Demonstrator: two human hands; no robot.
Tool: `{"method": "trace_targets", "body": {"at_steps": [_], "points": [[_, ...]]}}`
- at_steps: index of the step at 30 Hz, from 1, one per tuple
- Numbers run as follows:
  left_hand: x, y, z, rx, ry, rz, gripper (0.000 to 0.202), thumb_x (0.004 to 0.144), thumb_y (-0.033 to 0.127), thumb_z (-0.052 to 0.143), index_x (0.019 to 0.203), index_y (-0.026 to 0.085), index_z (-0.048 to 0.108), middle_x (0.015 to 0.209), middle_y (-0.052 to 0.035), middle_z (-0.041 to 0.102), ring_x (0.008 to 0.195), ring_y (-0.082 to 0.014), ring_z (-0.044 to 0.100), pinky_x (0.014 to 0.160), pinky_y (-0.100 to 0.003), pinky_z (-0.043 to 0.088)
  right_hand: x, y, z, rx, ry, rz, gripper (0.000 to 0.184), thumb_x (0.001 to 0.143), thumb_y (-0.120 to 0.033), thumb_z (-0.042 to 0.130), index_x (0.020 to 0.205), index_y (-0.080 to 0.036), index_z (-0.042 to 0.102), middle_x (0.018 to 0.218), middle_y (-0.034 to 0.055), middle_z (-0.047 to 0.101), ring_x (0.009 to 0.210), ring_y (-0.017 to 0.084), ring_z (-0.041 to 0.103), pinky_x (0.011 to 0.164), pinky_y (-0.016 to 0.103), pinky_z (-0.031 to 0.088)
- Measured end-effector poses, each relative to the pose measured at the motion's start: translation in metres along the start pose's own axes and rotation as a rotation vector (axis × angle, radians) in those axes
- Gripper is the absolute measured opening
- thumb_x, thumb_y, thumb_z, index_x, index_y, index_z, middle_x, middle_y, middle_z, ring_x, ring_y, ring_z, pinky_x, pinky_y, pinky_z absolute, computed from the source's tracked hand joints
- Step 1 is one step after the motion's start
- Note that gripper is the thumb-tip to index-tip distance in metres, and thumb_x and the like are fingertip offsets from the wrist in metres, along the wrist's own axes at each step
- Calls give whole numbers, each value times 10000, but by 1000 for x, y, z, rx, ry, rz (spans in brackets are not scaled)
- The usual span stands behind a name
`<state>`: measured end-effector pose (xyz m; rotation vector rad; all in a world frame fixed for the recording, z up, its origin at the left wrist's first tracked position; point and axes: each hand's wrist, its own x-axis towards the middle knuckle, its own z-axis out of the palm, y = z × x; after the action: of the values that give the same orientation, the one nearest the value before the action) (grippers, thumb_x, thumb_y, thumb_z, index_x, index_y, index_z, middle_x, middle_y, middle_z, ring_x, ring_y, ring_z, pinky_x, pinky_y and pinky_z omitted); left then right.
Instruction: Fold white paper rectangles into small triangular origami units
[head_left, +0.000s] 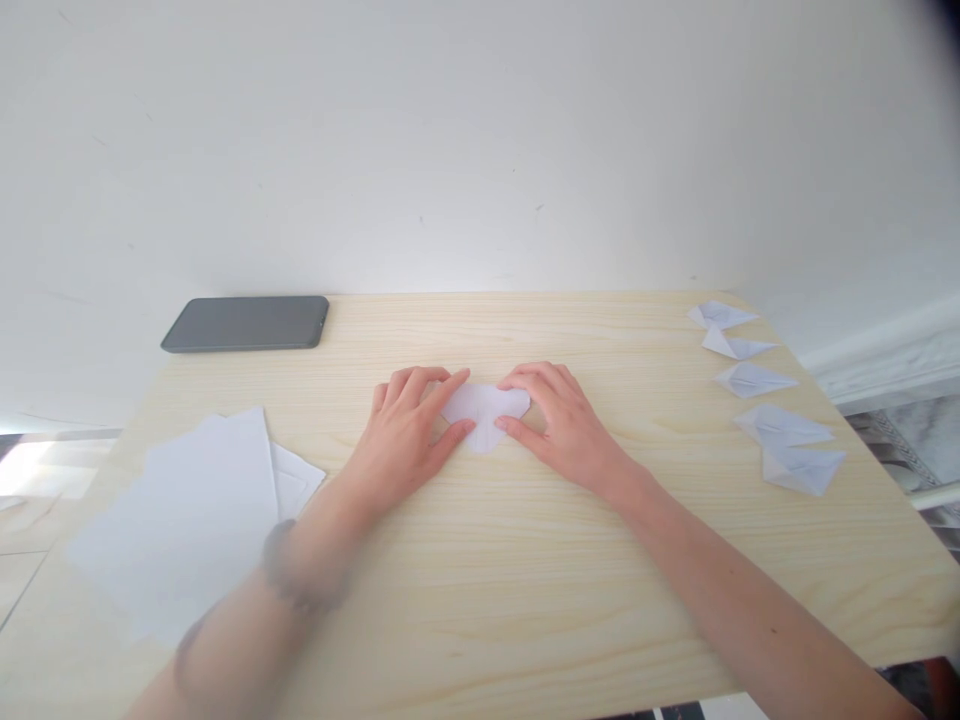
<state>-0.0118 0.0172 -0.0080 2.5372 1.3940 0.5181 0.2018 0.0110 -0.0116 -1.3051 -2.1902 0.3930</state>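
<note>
A small white folded paper (484, 410) lies on the light wooden table (480, 580), near its middle. My left hand (409, 430) pinches its left edge between thumb and forefinger. My right hand (559, 420) pinches its right edge the same way. Both hands rest on the tabletop with fingers curled over the paper's corners.
A stack of loose white sheets (195, 510) lies at the near left. A dark grey phone (247, 322) lies face down at the far left. Several folded white paper shapes (772, 400) line the right edge. A white wall stands behind the table.
</note>
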Motion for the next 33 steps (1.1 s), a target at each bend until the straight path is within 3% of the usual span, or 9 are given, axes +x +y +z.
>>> {"method": "trace_targets", "body": {"at_steps": [3, 11, 16, 24, 33], "points": [[1, -1, 2, -24, 25, 24, 482, 878, 356, 475, 1333, 231, 376, 1219, -95, 500, 1141, -276, 384, 914, -457, 344, 0, 0, 0, 38, 9, -17, 228, 811, -231, 590, 1030, -225, 524, 1064, 34, 581, 1028, 198, 489, 928, 370, 381], [1, -1, 2, -31, 121, 85, 263, 836, 288, 567, 1088, 218, 553, 1040, -66, 565, 1037, -241, 425, 878, -406, 378, 0, 2, 1, 135, 13, 22, 317, 777, -194, 624, 1073, -215, 516, 978, 27, 606, 938, 184, 519, 863, 347, 416], [2, 2, 0, -42, 101, 76, 191, 845, 298, 556, 1013, 206, 562, 999, -49, 601, 977, -215, 475, 836, -368, 389, 1, 4, 0, 161, 2, 31, 220, 785, -234, 631, 1005, -224, 623, 919, 29, 586, 914, 170, 534, 822, 305, 444], [1, 6, -2, 85, 120, 125, 140, 873, 314, 514, 907, 204, 594, 930, -44, 652, 940, -221, 512, 774, -364, 377, 0, 6, -2, -22, 12, -111, 146, 836, -249, 566, 900, -278, 694, 906, 25, 628, 854, 174, 521, 798, 354, 411], [0, 14, -6, 170, 145, 201, 151, 862, 257, 501, 814, 208, 635, 890, -30, 678, 952, -243, 540, 793, -402, 372, -5, 0, -5, -112, 5, -73, 217, 862, -312, 504, 882, -277, 718, 913, 29, 620, 839, 176, 500, 779, 359, 390]]}}
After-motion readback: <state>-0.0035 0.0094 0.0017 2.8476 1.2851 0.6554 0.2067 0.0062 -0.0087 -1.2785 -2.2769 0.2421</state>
